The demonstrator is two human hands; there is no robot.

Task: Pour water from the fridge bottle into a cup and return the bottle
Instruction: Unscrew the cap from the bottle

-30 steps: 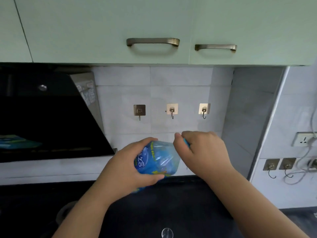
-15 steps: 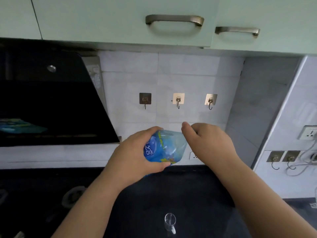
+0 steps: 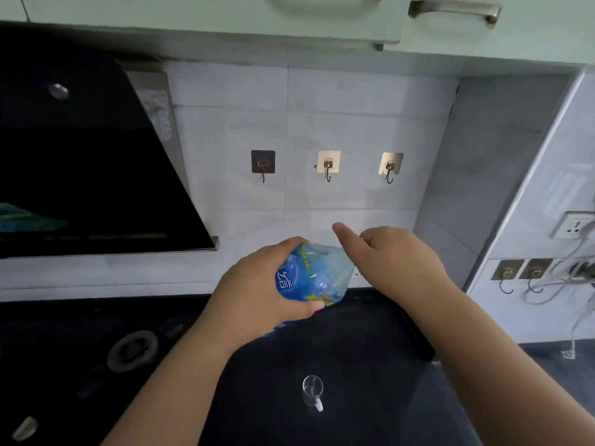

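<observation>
My left hand [image 3: 257, 294] grips a clear plastic water bottle [image 3: 314, 275] with a blue label, held tilted above the dark counter. My right hand [image 3: 392, 259] covers the bottle's upper end, where the cap would be; the thumb sticks out and the cap itself is hidden. A small clear glass cup [image 3: 312, 392] with a handle stands upright on the counter, below the bottle and nearer to me.
A black range hood [image 3: 90, 162] slopes out on the left above a gas burner [image 3: 132, 350]. Three hooks [image 3: 327, 165] hang on the tiled wall. Green cabinets [image 3: 450, 24] overhang. A socket with cables [image 3: 573, 225] is on the right wall.
The view has tilted down, bringing the cup fully into sight. Both hands stay on the bottle; the right thumb has lifted off its top.
</observation>
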